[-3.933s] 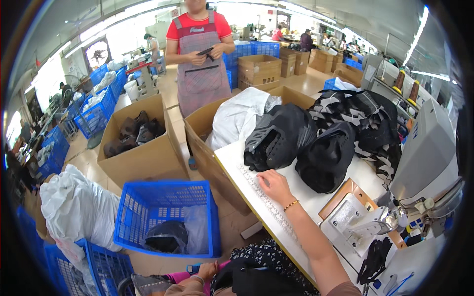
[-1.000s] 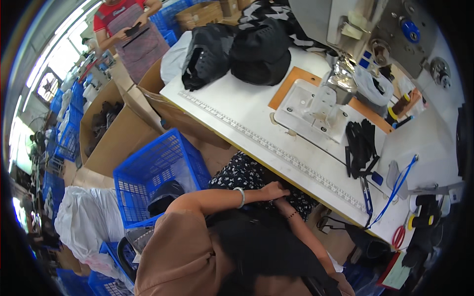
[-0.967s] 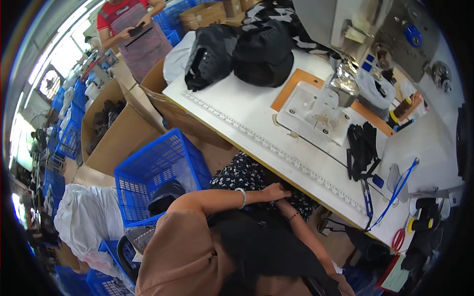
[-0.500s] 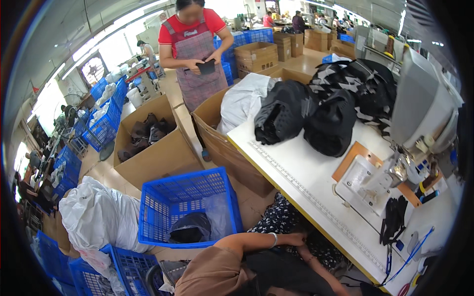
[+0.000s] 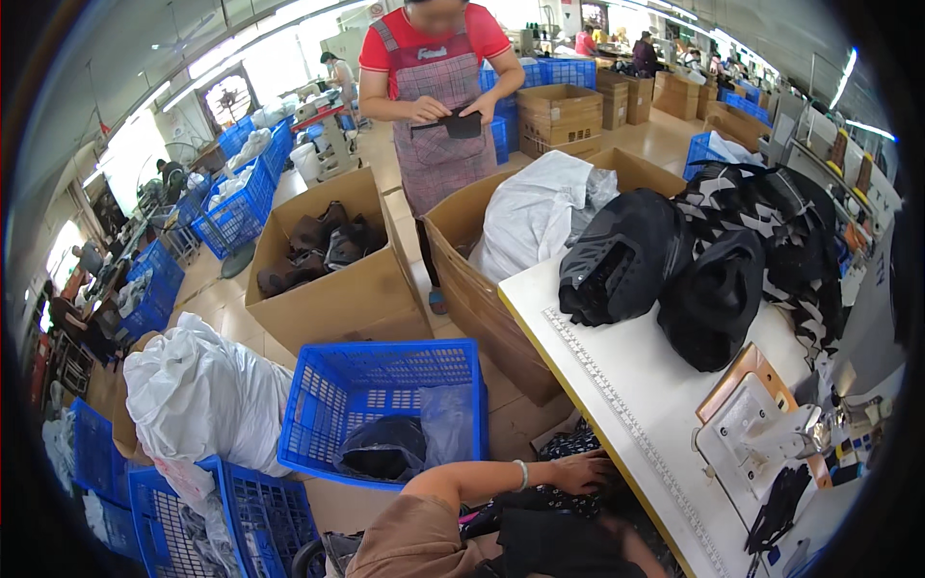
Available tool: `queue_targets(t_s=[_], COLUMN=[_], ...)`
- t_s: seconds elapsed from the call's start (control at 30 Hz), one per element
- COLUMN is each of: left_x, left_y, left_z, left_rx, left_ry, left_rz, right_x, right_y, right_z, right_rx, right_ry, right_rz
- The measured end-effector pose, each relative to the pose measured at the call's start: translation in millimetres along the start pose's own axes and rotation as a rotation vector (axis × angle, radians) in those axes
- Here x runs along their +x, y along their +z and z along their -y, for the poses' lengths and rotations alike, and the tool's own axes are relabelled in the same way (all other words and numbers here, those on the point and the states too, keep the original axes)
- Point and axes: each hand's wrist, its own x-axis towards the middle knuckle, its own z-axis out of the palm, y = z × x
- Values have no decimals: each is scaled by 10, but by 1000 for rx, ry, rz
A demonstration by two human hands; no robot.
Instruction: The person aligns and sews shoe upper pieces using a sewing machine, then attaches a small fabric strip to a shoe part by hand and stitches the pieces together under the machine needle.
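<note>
My left hand point(image 5: 581, 472), with a pale bracelet at the wrist, reaches to the yellow-edged side of the white sewing table point(image 5: 617, 352). It rests over dark cloth with a small white floral pattern point(image 5: 568, 503), low beside the table. Its fingertips fade into shadow there, so any grip is hidden. My right hand point(image 5: 617, 528) is a dim blur below the table edge, its fingers not readable. A black cloth point(image 5: 554, 544) lies across my lap. On the tabletop sit black shoe uppers point(image 5: 624, 255), bundled in stacks, and a sewing machine's bed plate point(image 5: 756, 424).
A blue crate point(image 5: 385, 352) holding a black bundle and clear plastic stands ahead. Cardboard boxes point(image 5: 337, 308) and a white sack point(image 5: 207, 390) surround it. Beyond, a person in a checked apron point(image 5: 443, 164) handles a small black piece. Black strips point(image 5: 779, 506) lie by the machine.
My view has swung right and the scene has shifted. My hands, earlier close together, are now apart, the left at the table edge. The standing person's hands have moved on the black piece.
</note>
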Motion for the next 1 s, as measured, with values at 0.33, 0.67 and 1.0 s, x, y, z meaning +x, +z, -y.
queue_targets(t_s=[0.33, 0.67, 1.0], left_x=[84, 124, 123], left_y=[238, 372, 420], left_z=[155, 303, 332], left_rx=[-105, -162, -224], left_ry=[-186, -247, -282], left_rz=[16, 38, 93], right_x=[94, 145, 184], right_y=[10, 117, 117], right_z=[247, 370, 498], right_rx=[-395, -687, -1019], right_ry=[-103, -198, -282], right_rz=[-144, -321, -513])
